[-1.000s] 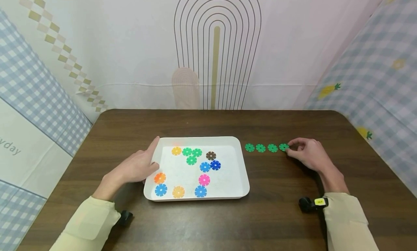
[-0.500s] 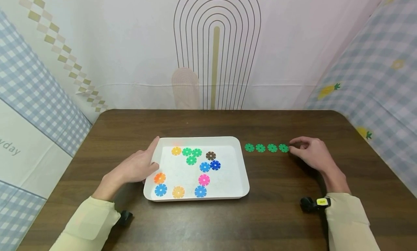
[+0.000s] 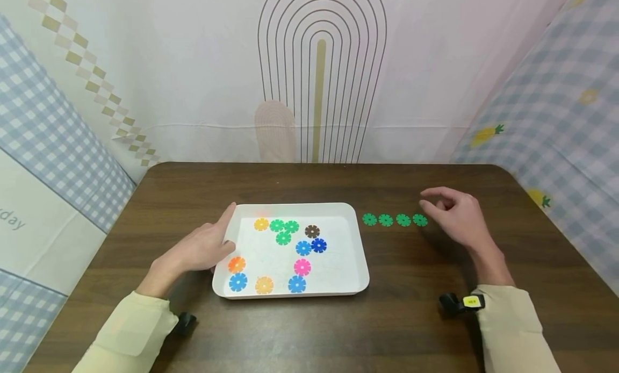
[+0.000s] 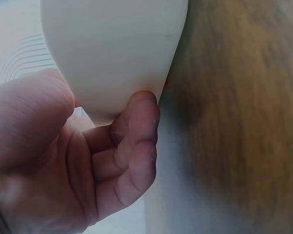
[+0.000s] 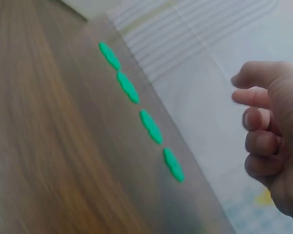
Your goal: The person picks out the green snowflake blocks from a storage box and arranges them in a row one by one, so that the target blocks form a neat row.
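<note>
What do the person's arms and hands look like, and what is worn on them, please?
The left hand and right hand are bare. The left sleeve and right sleeve are pale cream. The left wrist device looks black; the right wrist device is black with a yellow label, its marking unreadable.

The left hand [image 3: 203,248], at the white tray's left rim [image 3: 221,276], has its lower fingers mostly hidden in the head view. Right of the tray, the yellow label's [image 3: 472,301] lettering is too small to read; well left of the tray, a printed word [image 3: 12,219] is cut off. Beside the tray, the left wrist view blurs the table [image 4: 234,126].
</note>
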Motion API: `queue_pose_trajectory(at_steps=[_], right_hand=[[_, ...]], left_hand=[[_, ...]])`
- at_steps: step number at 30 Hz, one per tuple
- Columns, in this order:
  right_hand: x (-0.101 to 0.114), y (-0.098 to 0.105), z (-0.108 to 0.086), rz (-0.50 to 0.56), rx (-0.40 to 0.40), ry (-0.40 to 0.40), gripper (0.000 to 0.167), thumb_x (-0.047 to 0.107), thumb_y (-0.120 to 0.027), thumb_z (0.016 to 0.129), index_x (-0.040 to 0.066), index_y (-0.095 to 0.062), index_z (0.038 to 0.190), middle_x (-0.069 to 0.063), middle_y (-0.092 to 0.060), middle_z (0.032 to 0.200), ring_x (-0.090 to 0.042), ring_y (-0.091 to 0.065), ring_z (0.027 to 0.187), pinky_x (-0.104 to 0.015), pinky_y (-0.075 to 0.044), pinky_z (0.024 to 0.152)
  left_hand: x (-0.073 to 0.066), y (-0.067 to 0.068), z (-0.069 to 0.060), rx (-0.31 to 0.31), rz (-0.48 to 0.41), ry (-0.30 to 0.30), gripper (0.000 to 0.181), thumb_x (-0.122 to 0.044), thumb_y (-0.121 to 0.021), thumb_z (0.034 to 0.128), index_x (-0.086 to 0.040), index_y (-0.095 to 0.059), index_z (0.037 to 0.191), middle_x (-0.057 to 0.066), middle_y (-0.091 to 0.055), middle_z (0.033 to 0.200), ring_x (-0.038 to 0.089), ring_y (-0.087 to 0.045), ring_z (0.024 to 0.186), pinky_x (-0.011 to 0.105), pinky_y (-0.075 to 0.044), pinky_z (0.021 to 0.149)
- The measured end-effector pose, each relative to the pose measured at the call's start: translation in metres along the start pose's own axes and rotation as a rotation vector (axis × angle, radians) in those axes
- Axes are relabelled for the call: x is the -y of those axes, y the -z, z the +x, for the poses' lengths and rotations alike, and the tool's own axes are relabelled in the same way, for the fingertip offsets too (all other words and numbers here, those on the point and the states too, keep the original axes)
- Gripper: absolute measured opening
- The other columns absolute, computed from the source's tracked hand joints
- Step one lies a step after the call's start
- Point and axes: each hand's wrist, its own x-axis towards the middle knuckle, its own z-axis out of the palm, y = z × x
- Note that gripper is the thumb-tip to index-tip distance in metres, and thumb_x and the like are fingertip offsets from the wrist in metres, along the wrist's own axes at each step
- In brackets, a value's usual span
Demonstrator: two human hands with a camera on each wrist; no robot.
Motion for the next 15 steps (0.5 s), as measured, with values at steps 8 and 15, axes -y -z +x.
queue_pose_trajectory(at_steps=[8,15], right_hand=[[0.044,-0.016,0.004,0.294,-0.101,0.15,0.02,0.003,-0.078,0.092,0.004,-0.079,0.112,0.004,-0.046,0.056,-0.008,-0.037,0.047,-0.029,-0.03,0.047],[0.066,-0.026,0.007,0.379,-0.045,0.205,0.019,0.0,-0.075,0.093,0.001,-0.077,0.112,0.005,-0.044,0.055,-0.009,-0.034,0.046,-0.03,-0.029,0.045]], left_hand=[[0.001,0.0,0.0,-0.002,-0.001,-0.005,0.09,-0.017,-0.054,0.1021,0.001,0.005,0.167,0.005,-0.054,0.069,0.017,-0.052,0.059,0.034,-0.041,0.06],[0.0,0.0,0.001,0.0,0.001,-0.01,0.089,-0.016,-0.054,0.1021,0.002,0.004,0.167,0.006,-0.055,0.07,0.017,-0.053,0.06,0.033,-0.041,0.06]])
